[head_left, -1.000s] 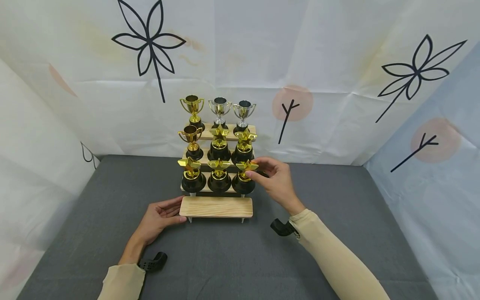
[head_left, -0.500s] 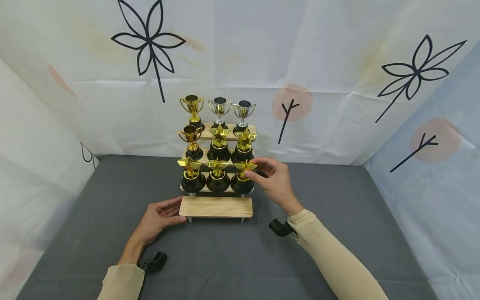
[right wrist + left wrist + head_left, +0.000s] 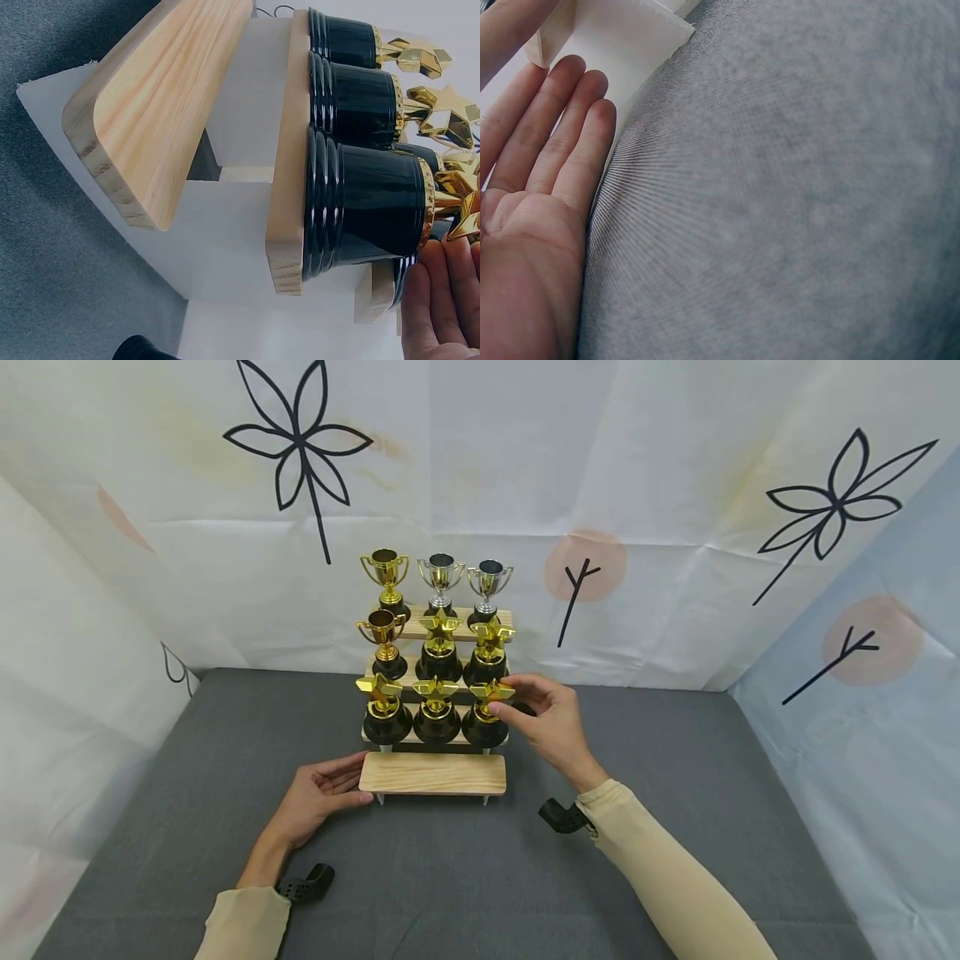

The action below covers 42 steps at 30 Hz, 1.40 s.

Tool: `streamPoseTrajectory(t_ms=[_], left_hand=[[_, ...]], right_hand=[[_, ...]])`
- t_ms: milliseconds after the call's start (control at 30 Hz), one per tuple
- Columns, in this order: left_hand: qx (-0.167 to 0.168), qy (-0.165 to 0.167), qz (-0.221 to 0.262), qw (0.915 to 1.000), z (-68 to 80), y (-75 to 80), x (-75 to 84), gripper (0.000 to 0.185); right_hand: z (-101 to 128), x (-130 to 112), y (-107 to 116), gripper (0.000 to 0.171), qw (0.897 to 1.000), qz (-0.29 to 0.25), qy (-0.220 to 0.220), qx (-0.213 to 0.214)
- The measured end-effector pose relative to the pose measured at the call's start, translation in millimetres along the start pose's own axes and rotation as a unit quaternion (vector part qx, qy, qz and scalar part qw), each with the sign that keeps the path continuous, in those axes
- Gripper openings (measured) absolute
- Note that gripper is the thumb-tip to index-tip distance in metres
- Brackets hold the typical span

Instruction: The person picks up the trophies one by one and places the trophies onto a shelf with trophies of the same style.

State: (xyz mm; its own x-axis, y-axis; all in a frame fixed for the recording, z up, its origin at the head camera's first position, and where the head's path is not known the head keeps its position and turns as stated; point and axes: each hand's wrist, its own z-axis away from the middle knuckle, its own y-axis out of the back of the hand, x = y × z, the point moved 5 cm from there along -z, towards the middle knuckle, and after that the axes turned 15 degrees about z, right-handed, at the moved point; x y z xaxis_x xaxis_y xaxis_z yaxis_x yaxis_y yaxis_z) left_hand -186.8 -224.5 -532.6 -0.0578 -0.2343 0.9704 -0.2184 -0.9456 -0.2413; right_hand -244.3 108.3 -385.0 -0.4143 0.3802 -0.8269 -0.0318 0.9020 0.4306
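A stepped wooden stand point(image 3: 432, 774) sits on the grey cloth, its lowest step bare. Three gold star trophies on black bases fill the second step. My right hand point(image 3: 502, 701) pinches the star of the rightmost star trophy point(image 3: 485, 714), whose base rests on that step. In the right wrist view the same black base point(image 3: 367, 206) lies on the wood, with my fingers point(image 3: 439, 300) beside the gold star. My left hand point(image 3: 324, 789) lies flat on the cloth, fingertips at the left end of the lowest step; its palm point(image 3: 532, 225) is next to the stand's white side panel point(image 3: 615, 37).
Higher steps hold a gold cup point(image 3: 384, 643) with two star trophies, and a gold cup point(image 3: 386, 572) with two silver cups point(image 3: 465, 581) on top. White printed sheets wall in the back and sides. Grey cloth point(image 3: 675, 760) stretches right and left of the stand.
My right hand and the star trophy have shifted slightly back and left onto the second step. The left hand has stayed put.
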Motion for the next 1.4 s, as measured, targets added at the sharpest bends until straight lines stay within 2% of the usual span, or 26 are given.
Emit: streamPoseTrajectory(t_ms=[833, 1100, 1400], left_hand=[[0.002, 0.001, 0.003, 1.0000, -0.6, -0.4, -0.2, 0.075], [0.002, 0.001, 0.003, 1.0000, -0.2, -0.2, -0.4, 0.075], [0.006, 0.000, -0.003, 1.0000, -1.0, 0.3, -0.8, 0.076]], right_hand=[[6, 8, 26, 0.036, 1.000, -0.008, 0.010, 0.026], [7, 19, 38, 0.034, 0.999, -0.008, -0.002, 0.046], [5, 30, 48, 0.036, 0.998, 0.020, -0.021, 0.057]])
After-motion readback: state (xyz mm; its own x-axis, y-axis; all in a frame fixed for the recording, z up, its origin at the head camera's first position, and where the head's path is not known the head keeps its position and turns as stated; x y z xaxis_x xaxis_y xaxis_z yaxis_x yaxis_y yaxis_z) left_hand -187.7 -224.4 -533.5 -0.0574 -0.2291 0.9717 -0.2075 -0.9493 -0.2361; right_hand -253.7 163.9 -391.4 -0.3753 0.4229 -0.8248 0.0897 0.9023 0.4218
